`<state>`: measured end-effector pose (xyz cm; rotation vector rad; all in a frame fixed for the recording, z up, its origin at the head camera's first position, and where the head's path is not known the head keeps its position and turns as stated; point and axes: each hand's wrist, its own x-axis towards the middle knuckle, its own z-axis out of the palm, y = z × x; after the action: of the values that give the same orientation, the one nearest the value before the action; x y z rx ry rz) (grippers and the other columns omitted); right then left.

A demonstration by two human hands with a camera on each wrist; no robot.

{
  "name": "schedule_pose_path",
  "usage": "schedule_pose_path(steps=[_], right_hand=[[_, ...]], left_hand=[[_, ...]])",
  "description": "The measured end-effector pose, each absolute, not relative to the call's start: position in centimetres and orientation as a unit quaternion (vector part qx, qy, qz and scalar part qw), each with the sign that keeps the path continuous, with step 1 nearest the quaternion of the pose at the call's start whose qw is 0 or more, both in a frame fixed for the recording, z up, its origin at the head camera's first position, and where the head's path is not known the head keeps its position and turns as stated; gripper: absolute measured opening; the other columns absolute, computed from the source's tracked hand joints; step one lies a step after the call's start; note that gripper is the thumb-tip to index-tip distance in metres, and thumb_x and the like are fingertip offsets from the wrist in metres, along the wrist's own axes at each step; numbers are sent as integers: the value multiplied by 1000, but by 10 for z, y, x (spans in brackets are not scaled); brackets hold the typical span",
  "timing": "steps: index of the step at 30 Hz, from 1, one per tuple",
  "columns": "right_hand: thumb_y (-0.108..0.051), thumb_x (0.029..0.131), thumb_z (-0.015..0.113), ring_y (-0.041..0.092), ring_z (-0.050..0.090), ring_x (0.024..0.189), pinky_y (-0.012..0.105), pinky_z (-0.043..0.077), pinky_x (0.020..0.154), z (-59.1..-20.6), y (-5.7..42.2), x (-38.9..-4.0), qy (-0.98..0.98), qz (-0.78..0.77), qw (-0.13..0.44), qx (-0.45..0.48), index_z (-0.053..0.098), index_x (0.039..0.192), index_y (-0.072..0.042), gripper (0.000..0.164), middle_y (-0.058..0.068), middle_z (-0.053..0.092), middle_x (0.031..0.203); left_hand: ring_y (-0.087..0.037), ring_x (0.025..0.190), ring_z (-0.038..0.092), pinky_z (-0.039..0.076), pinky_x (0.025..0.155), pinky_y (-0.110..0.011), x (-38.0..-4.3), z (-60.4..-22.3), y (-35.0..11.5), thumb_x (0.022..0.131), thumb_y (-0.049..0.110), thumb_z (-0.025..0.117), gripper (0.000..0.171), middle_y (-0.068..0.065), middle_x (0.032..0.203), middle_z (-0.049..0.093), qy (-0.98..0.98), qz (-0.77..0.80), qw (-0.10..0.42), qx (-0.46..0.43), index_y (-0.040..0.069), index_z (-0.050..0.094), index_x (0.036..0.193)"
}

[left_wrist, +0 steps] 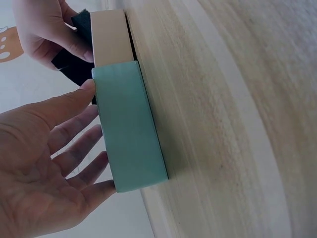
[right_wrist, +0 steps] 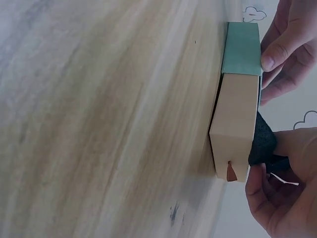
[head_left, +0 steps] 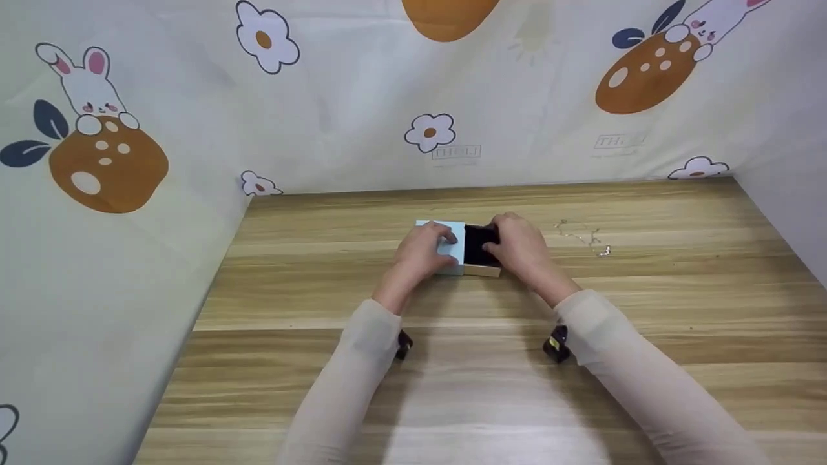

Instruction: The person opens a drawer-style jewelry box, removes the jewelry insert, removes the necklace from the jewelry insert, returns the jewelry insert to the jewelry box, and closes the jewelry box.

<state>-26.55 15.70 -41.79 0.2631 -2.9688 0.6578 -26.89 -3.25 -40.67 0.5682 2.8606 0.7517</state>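
Observation:
A small drawer-style box lies on the table, with a light teal sleeve [head_left: 457, 229] and a beige drawer [head_left: 482, 270] pulled partway out to the right. My left hand [head_left: 418, 250] rests on top of the sleeve, its thumb at the near edge and its fingertips touching the upper face, as the left wrist view shows. With thumb and fingers my right hand [head_left: 519, 242] pinches a black pad [right_wrist: 263, 141] at the drawer's right end. In both wrist views the pad sticks up tilted above the drawer's rim. What lies beneath it is hidden.
A thin silvery chain [head_left: 585, 237] lies loosely on the wooden table [head_left: 291, 381], right of the right hand. A brown ribbon tab [right_wrist: 231, 172] shows on the drawer's end. Behind the table hangs a patterned sheet [head_left: 349, 129].

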Motion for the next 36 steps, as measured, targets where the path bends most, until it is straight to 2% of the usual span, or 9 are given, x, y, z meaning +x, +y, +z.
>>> schedule_pose_path(steps=[10,17,20,24,29,36], right_hand=[[-18,82,72,32,62,95,47,51,81,-424,149,-269,-976,194,35,95,63,109,1,34,17,64,104],[-19,82,74,35,59,91,49,51,77,-423,149,-266,-967,225,70,93,48,118,-5,47,17,49,115],[-19,81,74,35,60,89,48,52,75,-422,151,-263,-965,225,89,103,47,118,-6,48,16,48,114],[-19,80,75,35,60,89,48,52,73,-421,152,-259,-961,221,104,127,51,115,-5,44,14,50,109],[-19,81,75,33,62,89,48,52,74,-423,152,-257,-963,197,106,153,62,104,-3,31,11,55,102],[-17,79,76,34,60,96,46,52,81,-426,151,-258,-964,171,97,177,68,101,0,29,13,61,102]], left_hand=[[-23,119,51,40,102,-35,-269,-406,-32,80,21,75,33,-6,127,58,950,243,75,179,12,66,110],[-23,121,50,39,103,-35,-270,-407,-32,79,21,75,34,-6,127,58,950,242,76,181,12,66,110],[-23,120,51,40,102,-35,-270,-407,-32,79,21,75,34,-7,126,59,949,244,73,184,11,67,110],[-23,118,52,41,101,-34,-270,-406,-32,79,20,76,33,-6,125,59,950,243,74,179,12,67,110],[-22,118,52,42,100,-35,-269,-405,-32,80,21,75,31,-5,126,59,952,240,75,172,13,67,109],[-21,118,52,41,101,-34,-269,-407,-31,80,21,75,31,-5,126,59,951,243,73,176,13,67,109]])
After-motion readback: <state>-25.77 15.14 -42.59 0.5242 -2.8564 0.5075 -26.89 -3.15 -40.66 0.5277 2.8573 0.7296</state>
